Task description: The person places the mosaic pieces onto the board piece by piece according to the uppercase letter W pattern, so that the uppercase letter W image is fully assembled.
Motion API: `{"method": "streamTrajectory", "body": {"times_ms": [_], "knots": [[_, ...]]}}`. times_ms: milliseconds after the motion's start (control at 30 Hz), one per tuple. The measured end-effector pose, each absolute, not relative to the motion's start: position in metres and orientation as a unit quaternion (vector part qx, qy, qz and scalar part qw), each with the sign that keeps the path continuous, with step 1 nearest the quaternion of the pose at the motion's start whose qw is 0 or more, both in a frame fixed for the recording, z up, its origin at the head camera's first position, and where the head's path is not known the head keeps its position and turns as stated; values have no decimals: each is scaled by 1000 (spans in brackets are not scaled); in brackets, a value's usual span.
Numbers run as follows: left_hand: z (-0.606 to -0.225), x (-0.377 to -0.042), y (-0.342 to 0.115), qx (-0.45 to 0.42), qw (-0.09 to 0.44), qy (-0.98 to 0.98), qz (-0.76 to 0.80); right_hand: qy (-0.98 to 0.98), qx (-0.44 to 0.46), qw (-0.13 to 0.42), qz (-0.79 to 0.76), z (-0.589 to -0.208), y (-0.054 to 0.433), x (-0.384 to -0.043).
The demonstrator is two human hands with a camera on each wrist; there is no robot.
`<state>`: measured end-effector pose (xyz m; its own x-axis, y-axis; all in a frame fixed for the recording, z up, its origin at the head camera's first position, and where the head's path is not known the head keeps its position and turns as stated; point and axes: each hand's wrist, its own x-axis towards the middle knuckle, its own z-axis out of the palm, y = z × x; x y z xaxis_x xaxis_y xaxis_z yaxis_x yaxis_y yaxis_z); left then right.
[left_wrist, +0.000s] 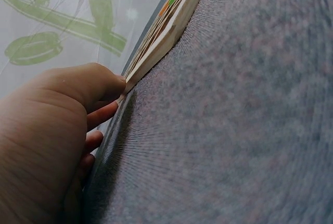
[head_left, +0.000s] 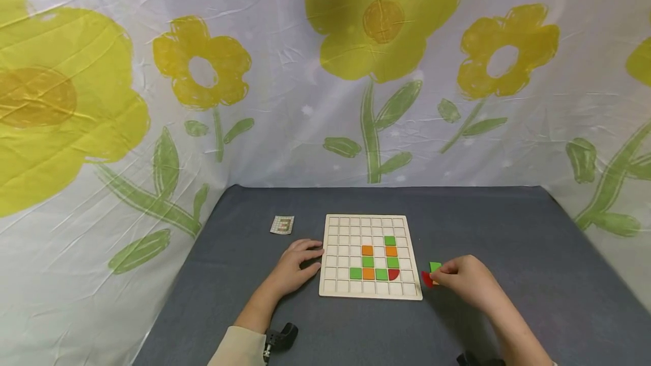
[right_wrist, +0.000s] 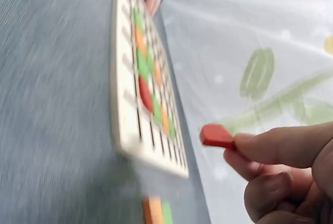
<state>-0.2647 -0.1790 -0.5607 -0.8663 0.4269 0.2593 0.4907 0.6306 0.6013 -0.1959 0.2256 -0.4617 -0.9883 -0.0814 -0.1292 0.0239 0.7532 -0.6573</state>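
Between thumb and index finger my right hand (head_left: 468,281) pinches a red quarter-round tile (right_wrist: 216,135), off the table to the right of the pale wooden grid board (head_left: 341,287). Beneath it on the cloth lie a green tile (head_left: 434,266) and an orange tile (right_wrist: 153,211), partly hidden by the hand in the head view. Along the board's left edge rests my left hand (head_left: 292,270), its fingers extended and fingertips right at the rim. Green and orange square tiles fill several cells, and a red quarter-round tile (head_left: 394,274) sits at their lower right corner.
A small pattern card (head_left: 282,225) lies on the dark cloth-covered table (head_left: 244,208), beyond my left hand. Behind the table hangs a white curtain (head_left: 285,129) printed with yellow flowers. A black wrist device (head_left: 282,336) sits by my left cuff.
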Motion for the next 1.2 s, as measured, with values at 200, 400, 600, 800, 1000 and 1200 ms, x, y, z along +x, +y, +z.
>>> {"method": "streamTrajectory", "body": {"times_ms": [200, 400, 600, 800, 1000, 1200], "knots": [[-560, -264, -179, -257, 47, -903, -341, 912, -37, 85, -399, -455, 198, -203], [-559, -262, -179, -253, 45, -906, -335, 904, -61, 90, -414, -457, 173, -213], [-558, -262, -179, -250, 44, -907, -335, 900, -93, 90, -417, -461, 144, -222], [-557, -262, -179, -255, 44, -903, -343, 896, -118, 92, -417, -469, 114, -229], [-557, -262, -180, -253, 43, -904, -343, 904, -140, 83, -395, -480, 85, -240], [-558, -263, -180, -254, 43, -906, -337, 917, -140, 86, -364, -489, 72, -246]]}}
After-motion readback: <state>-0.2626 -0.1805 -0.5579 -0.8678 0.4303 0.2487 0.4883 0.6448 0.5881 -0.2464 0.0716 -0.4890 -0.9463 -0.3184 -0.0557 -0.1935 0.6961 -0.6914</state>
